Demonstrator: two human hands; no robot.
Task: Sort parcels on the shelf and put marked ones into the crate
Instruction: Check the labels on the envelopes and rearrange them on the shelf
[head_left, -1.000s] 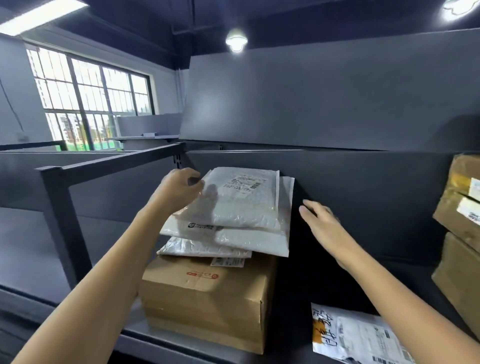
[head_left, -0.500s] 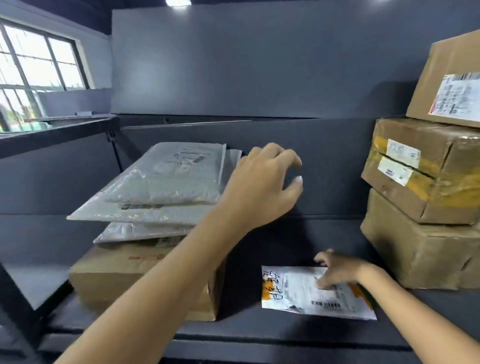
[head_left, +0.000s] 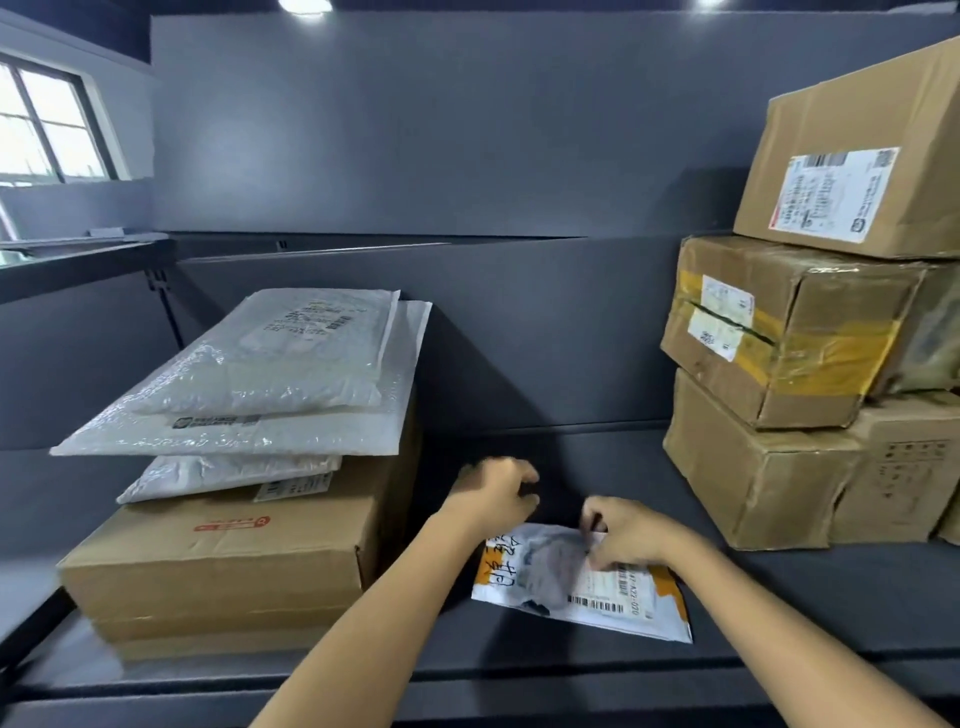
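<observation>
A flat white mailer (head_left: 558, 579) with black handwritten marks, an orange band and a barcode label lies on the dark shelf (head_left: 805, 597) near its front edge. My right hand (head_left: 626, 532) rests on the mailer's upper right part with fingers curled, pinching its top edge. My left hand (head_left: 493, 496) hovers at the mailer's upper left corner, fingers curled; it is blurred, and whether it grips the corner I cannot tell. No crate is in sight.
Left of the mailer, several white bubble mailers (head_left: 270, 384) are stacked on a flat cardboard box (head_left: 223, 566). On the right stand stacked cardboard boxes (head_left: 779, 332), the top one (head_left: 857, 150) tilted. A grey back panel (head_left: 467, 130) closes the shelf.
My left hand dropped from beside the bubble mailer stack down to the marked mailer's left corner. My right hand shifted onto the mailer's top edge. The view tilted down and right.
</observation>
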